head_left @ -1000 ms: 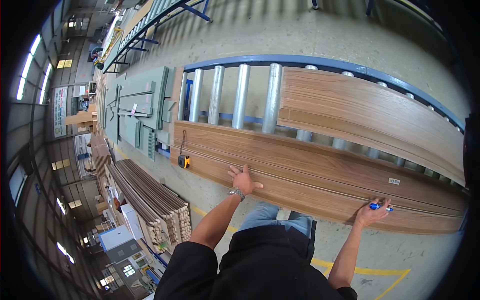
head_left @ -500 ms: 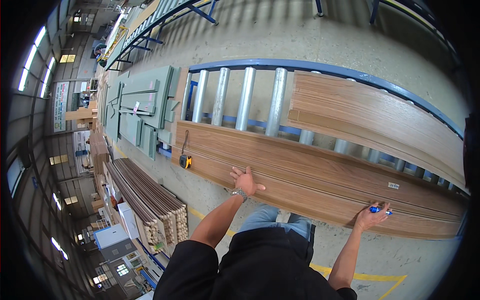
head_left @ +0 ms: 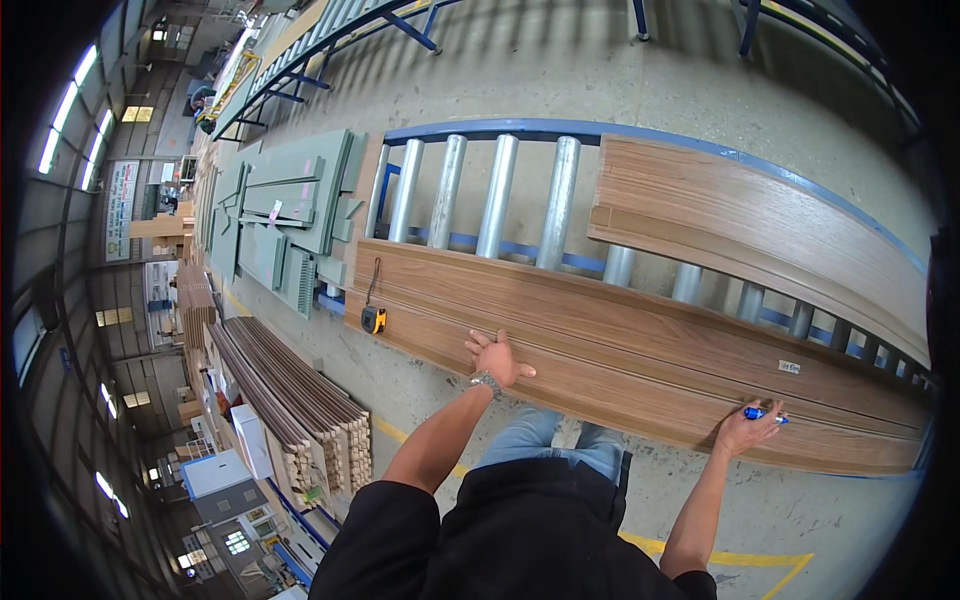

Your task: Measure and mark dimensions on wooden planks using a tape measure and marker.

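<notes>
A long wood-grain panel [head_left: 600, 310] with grooves along its length lies across a roller conveyor in front of me. My left hand [head_left: 498, 358] rests on its near strip, fingers spread, with a metal watch on the wrist. Further right, my right hand [head_left: 745, 430] lies on the same panel with its fingers closed round a blue marker [head_left: 765, 414]. Near the panel's left end sits a black and yellow tape measure [head_left: 373, 319], its dark strap stretched away from me. A small white label [head_left: 789, 367] is stuck on the panel beyond my right hand.
A second wood-grain panel [head_left: 740, 205] lies on the far side of the steel rollers [head_left: 498, 195], inside a blue frame [head_left: 500, 127]. Grey-green panels [head_left: 290, 195] are piled at the left. Below them stand stacked brown profiles [head_left: 290, 380]. Another conveyor [head_left: 330, 35] runs behind.
My left hand has moved slightly to the right along the panel. My right hand stays in nearly the same place with the marker. The whole view has shifted a little.
</notes>
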`<action>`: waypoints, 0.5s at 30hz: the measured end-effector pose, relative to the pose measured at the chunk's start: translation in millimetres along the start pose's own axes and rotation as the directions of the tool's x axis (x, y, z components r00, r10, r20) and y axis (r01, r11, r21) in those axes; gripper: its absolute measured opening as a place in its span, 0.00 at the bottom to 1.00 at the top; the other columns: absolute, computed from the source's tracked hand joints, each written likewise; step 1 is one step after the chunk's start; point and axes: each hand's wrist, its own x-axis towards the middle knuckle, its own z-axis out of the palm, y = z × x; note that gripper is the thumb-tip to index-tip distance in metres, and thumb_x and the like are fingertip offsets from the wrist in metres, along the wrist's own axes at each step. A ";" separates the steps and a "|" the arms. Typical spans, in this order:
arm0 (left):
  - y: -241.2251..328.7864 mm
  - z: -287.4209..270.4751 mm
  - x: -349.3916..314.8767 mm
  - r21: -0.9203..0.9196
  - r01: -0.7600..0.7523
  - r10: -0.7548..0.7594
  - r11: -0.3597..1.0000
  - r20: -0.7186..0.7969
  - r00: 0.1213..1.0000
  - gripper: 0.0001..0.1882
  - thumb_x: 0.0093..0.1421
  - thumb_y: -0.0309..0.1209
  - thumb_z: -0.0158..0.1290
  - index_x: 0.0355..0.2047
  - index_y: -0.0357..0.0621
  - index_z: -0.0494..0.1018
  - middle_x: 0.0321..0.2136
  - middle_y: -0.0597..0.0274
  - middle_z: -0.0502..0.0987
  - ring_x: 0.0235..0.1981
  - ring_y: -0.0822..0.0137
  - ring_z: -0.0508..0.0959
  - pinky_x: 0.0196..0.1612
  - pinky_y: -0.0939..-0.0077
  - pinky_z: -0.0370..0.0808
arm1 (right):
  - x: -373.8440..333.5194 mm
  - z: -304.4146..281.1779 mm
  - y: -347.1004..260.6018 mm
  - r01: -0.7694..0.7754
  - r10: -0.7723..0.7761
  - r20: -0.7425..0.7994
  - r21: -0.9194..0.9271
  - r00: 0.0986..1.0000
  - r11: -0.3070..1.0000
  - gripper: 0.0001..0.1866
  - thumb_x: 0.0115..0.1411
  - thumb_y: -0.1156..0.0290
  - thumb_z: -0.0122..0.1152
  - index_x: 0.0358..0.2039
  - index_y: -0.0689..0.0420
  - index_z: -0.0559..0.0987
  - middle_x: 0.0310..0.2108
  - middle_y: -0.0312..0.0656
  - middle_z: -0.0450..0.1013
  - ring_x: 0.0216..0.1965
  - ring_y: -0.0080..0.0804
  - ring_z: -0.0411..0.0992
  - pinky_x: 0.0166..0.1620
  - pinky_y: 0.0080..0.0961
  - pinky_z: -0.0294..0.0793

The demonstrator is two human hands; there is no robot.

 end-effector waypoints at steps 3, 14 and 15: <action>2.6 -2.6 -1.7 -0.002 0.022 -0.022 1.000 0.022 1.000 0.63 0.35 0.52 0.74 0.66 0.44 0.51 0.64 0.17 0.33 0.65 0.20 0.41 0.62 0.38 0.59 | -0.4 1.9 2.3 0.012 -0.012 -0.022 -0.005 1.000 1.000 0.26 0.63 0.64 0.56 0.59 0.58 0.66 0.60 0.44 0.67 0.63 0.48 0.61 0.67 0.48 0.50; -5.3 -5.7 -22.8 -0.040 0.004 -0.006 0.999 -0.045 0.999 0.59 0.37 0.56 0.71 0.65 0.48 0.54 0.67 0.25 0.35 0.66 0.23 0.43 0.61 0.38 0.61 | -2.4 -15.8 -1.1 -0.068 0.065 0.035 0.084 0.997 0.994 0.28 0.61 0.69 0.58 0.61 0.58 0.63 0.60 0.52 0.65 0.61 0.56 0.59 0.65 0.52 0.51; -8.9 -1.3 -28.2 -0.050 -0.037 0.034 0.998 -0.069 0.997 0.59 0.38 0.57 0.70 0.66 0.49 0.54 0.67 0.26 0.36 0.66 0.23 0.42 0.61 0.38 0.61 | -4.4 -24.2 -1.9 -0.070 0.063 0.078 0.089 0.995 0.994 0.28 0.61 0.70 0.59 0.61 0.58 0.63 0.60 0.54 0.64 0.60 0.58 0.60 0.64 0.51 0.53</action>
